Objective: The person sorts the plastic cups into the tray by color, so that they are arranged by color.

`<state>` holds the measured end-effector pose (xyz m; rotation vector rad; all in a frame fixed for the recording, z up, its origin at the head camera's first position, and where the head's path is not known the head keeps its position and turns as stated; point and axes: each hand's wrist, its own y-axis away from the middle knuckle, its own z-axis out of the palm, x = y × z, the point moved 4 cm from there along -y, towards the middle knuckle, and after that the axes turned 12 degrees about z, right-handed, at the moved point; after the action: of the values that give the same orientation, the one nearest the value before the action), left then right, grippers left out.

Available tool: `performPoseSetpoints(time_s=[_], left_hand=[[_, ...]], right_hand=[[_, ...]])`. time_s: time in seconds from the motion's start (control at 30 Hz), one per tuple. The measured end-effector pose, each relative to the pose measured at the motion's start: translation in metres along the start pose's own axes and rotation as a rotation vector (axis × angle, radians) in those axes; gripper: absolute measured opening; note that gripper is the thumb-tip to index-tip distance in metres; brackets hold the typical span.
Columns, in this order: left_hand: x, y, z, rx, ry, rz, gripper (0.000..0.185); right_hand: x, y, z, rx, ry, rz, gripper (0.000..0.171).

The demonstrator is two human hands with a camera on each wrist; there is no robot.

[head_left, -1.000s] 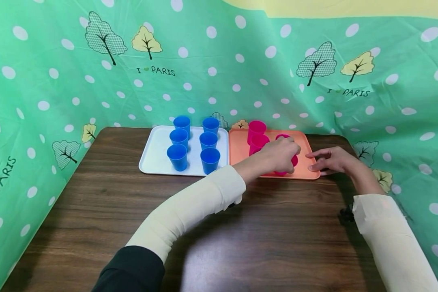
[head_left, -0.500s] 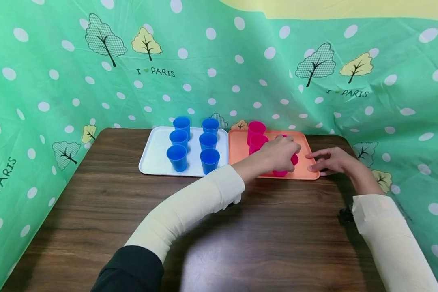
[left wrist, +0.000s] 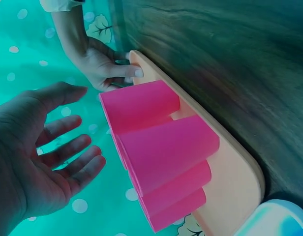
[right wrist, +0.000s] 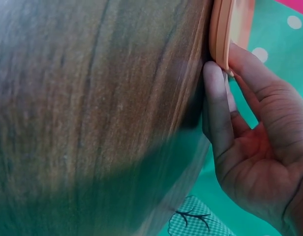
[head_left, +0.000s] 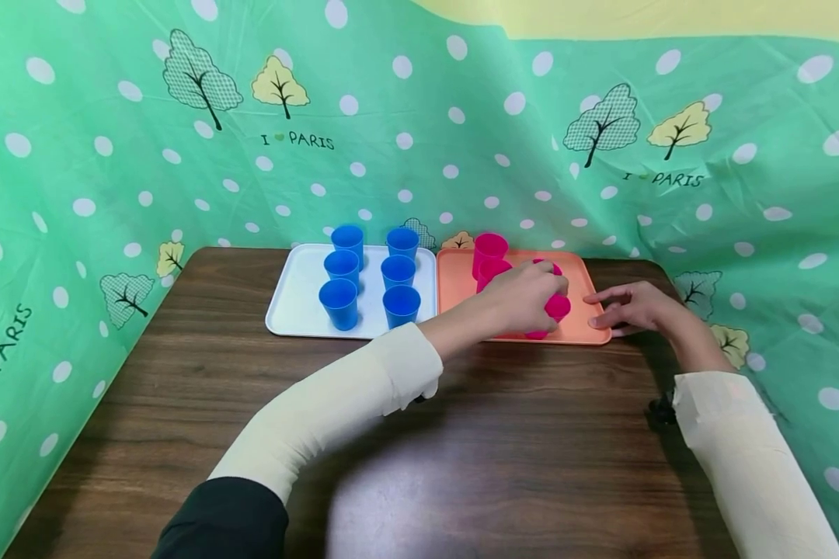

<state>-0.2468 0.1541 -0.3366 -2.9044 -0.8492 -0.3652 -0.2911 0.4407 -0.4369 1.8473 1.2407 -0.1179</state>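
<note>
Pink plastic cups (head_left: pixel 491 252) stand upright on an orange tray (head_left: pixel 457 291), mouths up, their long axes vertical. This tray is the landmark; it lies at the far side of a dark wooden table (head_left: pixel 405 435).

A person's left hand (head_left: pixel 524 296) reaches across from the near left, forearm in a cream sleeve, and hovers over the cups at the tray's near right part. In the left wrist view that hand (left wrist: pixel 41 162) is open, palm toward the cups (left wrist: pixel 161 147), fingers (left wrist: pixel 68 150) slightly spread and gently bent, close to the nearest cup but not touching it.

The right hand (head_left: pixel 625 307) rests at the tray's right near corner. The right wrist view shows its fingers (right wrist: pixel 218 113) straight and held together, the fingertips against the tray's edge (right wrist: pixel 221 34) and the palm low over the table (right wrist: pixel 92 118).

Just left of the orange tray, touching it, lies a white tray (head_left: pixel 290 299) carrying six upright blue cups (head_left: pixel 339 301) in two rows. A green dotted cloth (head_left: pixel 112 155) hangs behind.
</note>
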Motion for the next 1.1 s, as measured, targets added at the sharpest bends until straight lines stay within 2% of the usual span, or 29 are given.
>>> performPoseSetpoints(time_s=[0.27, 0.53, 0.67, 0.9, 1.1], left_hand=[[-0.008, 0.026, -0.003, 0.068, 0.02, 0.032, 0.066], [-0.012, 0.048, -0.01, 0.094, 0.057, 0.032, 0.066], [-0.018, 0.06, -0.014, 0.111, 0.097, 0.016, 0.062], [-0.032, 0.081, -0.021, 0.138, 0.171, -0.052, 0.066], [-0.047, 0.098, -0.025, 0.161, 0.194, -0.077, 0.061]], right_hand=[[-0.004, 0.001, 0.001, 0.034, 0.052, -0.025, 0.076], [-0.009, 0.007, 0.003, 0.041, 0.108, -0.065, 0.071], [-0.013, 0.011, 0.005, 0.037, 0.154, -0.085, 0.068], [-0.018, 0.02, 0.008, 0.046, 0.208, -0.088, 0.065], [-0.019, 0.03, 0.008, 0.094, 0.238, -0.107, 0.06]])
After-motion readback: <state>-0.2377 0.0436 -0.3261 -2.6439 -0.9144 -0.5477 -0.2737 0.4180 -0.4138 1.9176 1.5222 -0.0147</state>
